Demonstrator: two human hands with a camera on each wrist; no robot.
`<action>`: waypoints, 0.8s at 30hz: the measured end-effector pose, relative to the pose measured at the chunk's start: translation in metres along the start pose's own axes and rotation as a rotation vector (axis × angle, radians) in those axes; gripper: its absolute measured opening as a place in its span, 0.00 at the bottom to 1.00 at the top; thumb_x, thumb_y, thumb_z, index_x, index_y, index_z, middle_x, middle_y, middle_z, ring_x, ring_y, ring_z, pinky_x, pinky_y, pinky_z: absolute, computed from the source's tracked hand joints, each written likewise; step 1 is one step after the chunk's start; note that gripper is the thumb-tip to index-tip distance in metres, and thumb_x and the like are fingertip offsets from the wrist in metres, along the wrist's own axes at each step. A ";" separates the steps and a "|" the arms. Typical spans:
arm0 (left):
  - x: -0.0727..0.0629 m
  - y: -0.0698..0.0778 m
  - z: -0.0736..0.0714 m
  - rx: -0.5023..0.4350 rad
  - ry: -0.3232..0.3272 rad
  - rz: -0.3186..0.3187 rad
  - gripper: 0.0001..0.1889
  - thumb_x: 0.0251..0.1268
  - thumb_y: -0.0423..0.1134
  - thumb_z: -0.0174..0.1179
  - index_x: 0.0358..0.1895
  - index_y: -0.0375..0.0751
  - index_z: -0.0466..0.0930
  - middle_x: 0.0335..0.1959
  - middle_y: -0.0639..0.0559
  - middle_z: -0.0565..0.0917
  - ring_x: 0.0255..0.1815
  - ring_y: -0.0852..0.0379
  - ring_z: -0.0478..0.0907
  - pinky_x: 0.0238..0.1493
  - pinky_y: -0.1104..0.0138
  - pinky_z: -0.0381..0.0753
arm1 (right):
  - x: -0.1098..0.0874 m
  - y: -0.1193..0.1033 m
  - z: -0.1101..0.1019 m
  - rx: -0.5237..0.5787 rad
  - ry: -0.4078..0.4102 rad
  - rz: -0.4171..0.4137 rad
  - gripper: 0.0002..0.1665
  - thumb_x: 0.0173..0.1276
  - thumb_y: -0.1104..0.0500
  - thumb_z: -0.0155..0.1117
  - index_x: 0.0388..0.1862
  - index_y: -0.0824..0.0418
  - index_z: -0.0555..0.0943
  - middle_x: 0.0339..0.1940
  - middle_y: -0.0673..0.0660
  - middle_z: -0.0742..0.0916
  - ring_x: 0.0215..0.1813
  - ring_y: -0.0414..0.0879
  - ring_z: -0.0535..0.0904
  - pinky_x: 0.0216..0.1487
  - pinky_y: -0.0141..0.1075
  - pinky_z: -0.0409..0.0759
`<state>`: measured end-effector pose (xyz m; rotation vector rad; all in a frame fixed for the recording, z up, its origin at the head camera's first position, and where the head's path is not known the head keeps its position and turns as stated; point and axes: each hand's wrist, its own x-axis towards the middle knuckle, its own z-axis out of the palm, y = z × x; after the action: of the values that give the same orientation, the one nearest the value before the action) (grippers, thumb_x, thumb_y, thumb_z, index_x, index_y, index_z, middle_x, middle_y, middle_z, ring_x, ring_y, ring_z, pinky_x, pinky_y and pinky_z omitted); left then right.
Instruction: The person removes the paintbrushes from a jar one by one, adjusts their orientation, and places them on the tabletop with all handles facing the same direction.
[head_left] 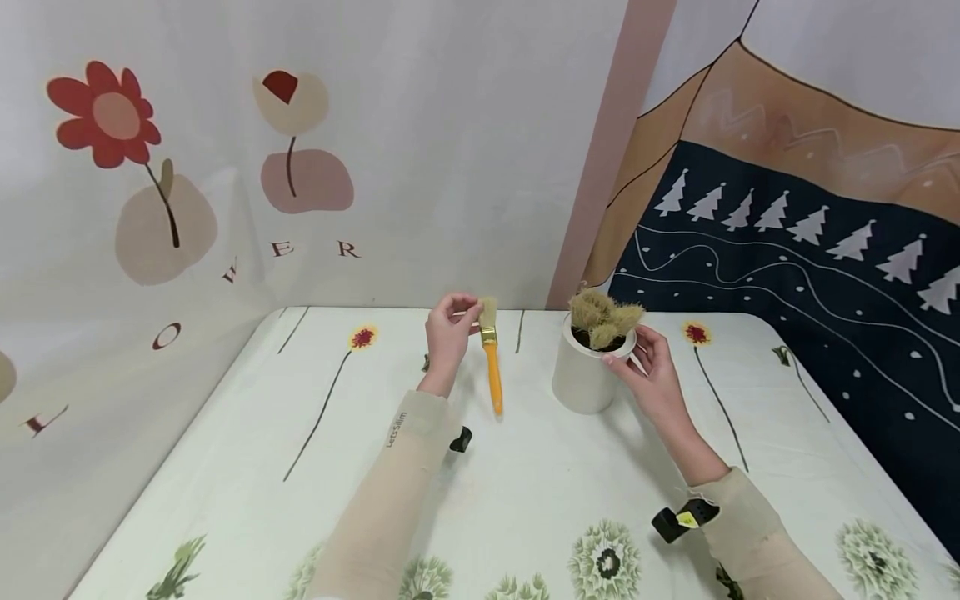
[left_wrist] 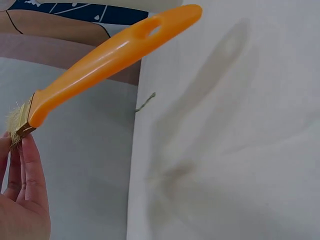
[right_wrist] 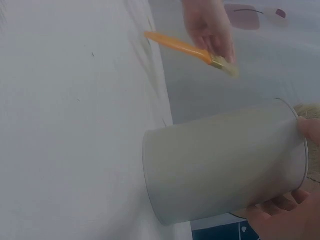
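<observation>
A paintbrush (head_left: 492, 375) with an orange handle, gold ferrule and pale bristles hangs handle-down over the table's far part. My left hand (head_left: 448, 337) pinches it at the bristle end between thumb and fingers. In the left wrist view the orange handle (left_wrist: 112, 56) slants up, throwing a shadow on the cloth. To the right stands a white cylindrical pot (head_left: 579, 379) with a bushy, tan-green plant (head_left: 600, 315) in dark soil. My right hand (head_left: 658, 375) grips the pot's right side near the rim, thumb in front; the right wrist view shows fingers (right_wrist: 280, 205) against its wall.
A white tablecloth (head_left: 540, 475) printed with flowers covers the table. Behind it hangs a pale curtain (head_left: 450, 150) with flower and letter prints; on the right is dark fabric (head_left: 750, 258) with white trees. Black wrist devices (head_left: 686, 518) sit at both sleeves.
</observation>
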<state>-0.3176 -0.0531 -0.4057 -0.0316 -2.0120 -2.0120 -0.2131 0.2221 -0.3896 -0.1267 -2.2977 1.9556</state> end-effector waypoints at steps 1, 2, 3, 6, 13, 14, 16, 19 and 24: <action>0.000 -0.002 0.000 0.001 0.001 -0.006 0.09 0.65 0.32 0.65 0.46 0.33 0.81 0.44 0.40 0.84 0.35 0.60 0.83 0.40 0.63 0.90 | 0.000 0.000 0.000 -0.003 0.002 -0.002 0.49 0.72 0.60 0.63 0.80 0.62 0.44 0.83 0.61 0.55 0.83 0.53 0.51 0.83 0.49 0.54; 0.000 -0.004 0.000 0.006 0.003 -0.012 0.09 0.65 0.32 0.66 0.46 0.33 0.81 0.44 0.40 0.85 0.35 0.60 0.83 0.41 0.62 0.90 | 0.000 0.000 0.000 -0.007 0.004 -0.003 0.49 0.72 0.60 0.63 0.80 0.62 0.45 0.83 0.62 0.55 0.83 0.54 0.51 0.83 0.49 0.55; 0.000 -0.005 0.000 0.012 0.003 -0.018 0.09 0.65 0.32 0.65 0.46 0.33 0.81 0.44 0.41 0.85 0.35 0.60 0.83 0.41 0.61 0.90 | 0.000 0.000 0.000 -0.008 0.006 -0.005 0.48 0.72 0.59 0.63 0.80 0.62 0.45 0.83 0.62 0.55 0.83 0.54 0.52 0.83 0.50 0.55; -0.001 -0.009 0.001 0.025 0.001 -0.038 0.08 0.66 0.32 0.65 0.45 0.33 0.81 0.43 0.41 0.85 0.35 0.61 0.83 0.42 0.59 0.90 | 0.000 0.000 0.001 -0.016 0.007 -0.011 0.49 0.72 0.59 0.64 0.80 0.63 0.45 0.82 0.63 0.55 0.83 0.55 0.52 0.82 0.50 0.55; -0.001 -0.017 0.004 0.041 -0.014 -0.102 0.07 0.66 0.32 0.65 0.44 0.34 0.82 0.43 0.40 0.86 0.37 0.59 0.84 0.38 0.65 0.90 | 0.001 0.000 0.000 -0.011 0.008 -0.008 0.48 0.72 0.60 0.64 0.80 0.62 0.46 0.82 0.62 0.56 0.83 0.54 0.52 0.83 0.48 0.55; -0.001 -0.018 0.004 0.050 -0.018 -0.111 0.07 0.66 0.32 0.65 0.45 0.34 0.82 0.43 0.40 0.86 0.38 0.57 0.84 0.39 0.65 0.90 | 0.001 0.000 0.000 -0.008 0.007 -0.006 0.48 0.72 0.60 0.63 0.80 0.62 0.46 0.82 0.62 0.56 0.83 0.53 0.52 0.83 0.48 0.55; 0.000 -0.020 0.005 0.071 -0.030 -0.130 0.07 0.67 0.33 0.65 0.45 0.35 0.82 0.45 0.40 0.86 0.41 0.53 0.85 0.40 0.65 0.90 | 0.001 0.000 0.000 -0.006 0.007 -0.001 0.48 0.72 0.60 0.63 0.80 0.62 0.45 0.83 0.62 0.56 0.83 0.53 0.52 0.83 0.47 0.55; 0.001 -0.023 0.006 0.077 -0.047 -0.147 0.06 0.67 0.33 0.64 0.44 0.36 0.82 0.44 0.40 0.86 0.41 0.51 0.86 0.40 0.65 0.90 | 0.000 0.000 0.000 -0.003 0.006 0.002 0.49 0.72 0.60 0.63 0.80 0.61 0.45 0.83 0.61 0.55 0.83 0.53 0.52 0.83 0.48 0.55; 0.001 -0.026 0.007 0.080 -0.062 -0.177 0.04 0.67 0.30 0.64 0.42 0.36 0.82 0.40 0.43 0.86 0.37 0.54 0.87 0.38 0.67 0.90 | 0.000 -0.001 0.001 -0.002 0.009 -0.012 0.48 0.72 0.60 0.63 0.80 0.62 0.46 0.82 0.62 0.56 0.83 0.54 0.52 0.83 0.49 0.55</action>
<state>-0.3258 -0.0470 -0.4307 0.1062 -2.2019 -2.0553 -0.2129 0.2211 -0.3890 -0.1215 -2.2896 1.9438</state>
